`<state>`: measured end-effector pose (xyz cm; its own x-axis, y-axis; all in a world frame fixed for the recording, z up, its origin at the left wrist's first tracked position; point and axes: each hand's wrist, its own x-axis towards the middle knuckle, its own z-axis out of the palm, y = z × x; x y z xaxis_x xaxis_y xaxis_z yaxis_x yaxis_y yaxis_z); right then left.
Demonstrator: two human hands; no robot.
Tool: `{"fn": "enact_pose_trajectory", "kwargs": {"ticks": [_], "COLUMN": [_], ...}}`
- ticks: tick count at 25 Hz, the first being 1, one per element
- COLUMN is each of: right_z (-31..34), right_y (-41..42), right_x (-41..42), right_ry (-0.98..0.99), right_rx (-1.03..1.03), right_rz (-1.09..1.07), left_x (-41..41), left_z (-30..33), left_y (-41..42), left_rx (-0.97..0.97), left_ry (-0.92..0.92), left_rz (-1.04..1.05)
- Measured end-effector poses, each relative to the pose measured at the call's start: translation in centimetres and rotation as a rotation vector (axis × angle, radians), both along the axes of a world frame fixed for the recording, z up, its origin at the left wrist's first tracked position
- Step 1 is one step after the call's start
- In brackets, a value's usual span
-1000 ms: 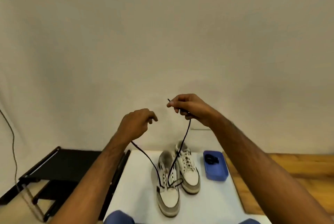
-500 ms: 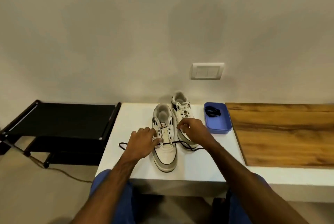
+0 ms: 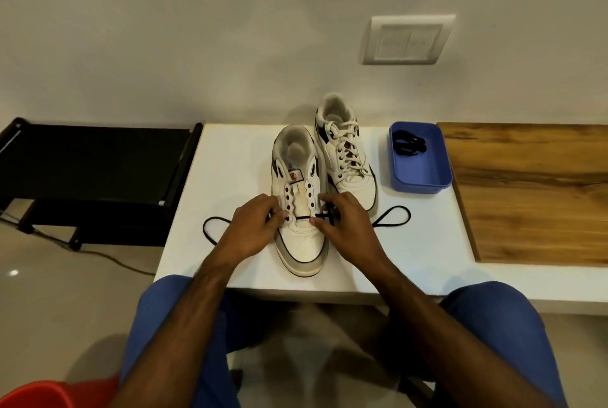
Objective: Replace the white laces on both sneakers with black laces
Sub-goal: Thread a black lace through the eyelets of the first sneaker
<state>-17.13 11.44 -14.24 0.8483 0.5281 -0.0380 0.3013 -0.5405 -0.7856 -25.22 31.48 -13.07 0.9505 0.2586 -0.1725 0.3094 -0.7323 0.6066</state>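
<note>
- Both hands have come in tighter on the near sneaker [image 3: 301, 220] since half a second ago, and the black lace now lies straight across its lowest eyelets.
- Left hand [image 3: 253, 230] pinches the lace at the left bottom eyelet; its slack loops out onto the tabletop [image 3: 424, 243] to the left.
- Right hand [image 3: 345, 226] pinches the lace [image 3: 304, 217] just outside the right bottom eyelet, fingers curled round it, with a loop trailing off to the right.
- To do this step well, I judge that both tails should be evened before crossing, with the bar kept flat and snug against the tongue, not twisted.
- Each tip should then go up to the next empty eyelet on the opposite side, pulling slack through gently so the other end does not slip out.
- Farther back, touching the first, the second sneaker [image 3: 345, 157] is still strung with white laces, so most of the task remains.
- Beside it to the right, the blue tray [image 3: 424, 177] holds the other black lace [image 3: 409, 144], bundled.
</note>
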Motion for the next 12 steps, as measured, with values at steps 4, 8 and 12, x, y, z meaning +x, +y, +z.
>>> {"fn": "enact_pose_trajectory", "kwargs": {"ticks": [4, 8, 12], "right_z": [-0.2, -0.1, 0.1], "right_y": [0.2, 0.3, 0.3], "right_x": [0.2, 0.0, 0.0], "right_ry": [0.004, 0.000, 0.017], "right_rx": [-0.049, -0.074, -0.080], "right_rz": [-0.030, -0.041, -0.034], "left_x": [-1.0, -0.5, -0.9], "left_z": [2.0, 2.3, 1.9], "left_y": [2.0, 2.1, 2.4], "left_rx": [-0.504, -0.579, -0.134], "left_ry": [0.099, -0.032, -0.259], "left_rz": [0.272, 0.428, 0.405]}}
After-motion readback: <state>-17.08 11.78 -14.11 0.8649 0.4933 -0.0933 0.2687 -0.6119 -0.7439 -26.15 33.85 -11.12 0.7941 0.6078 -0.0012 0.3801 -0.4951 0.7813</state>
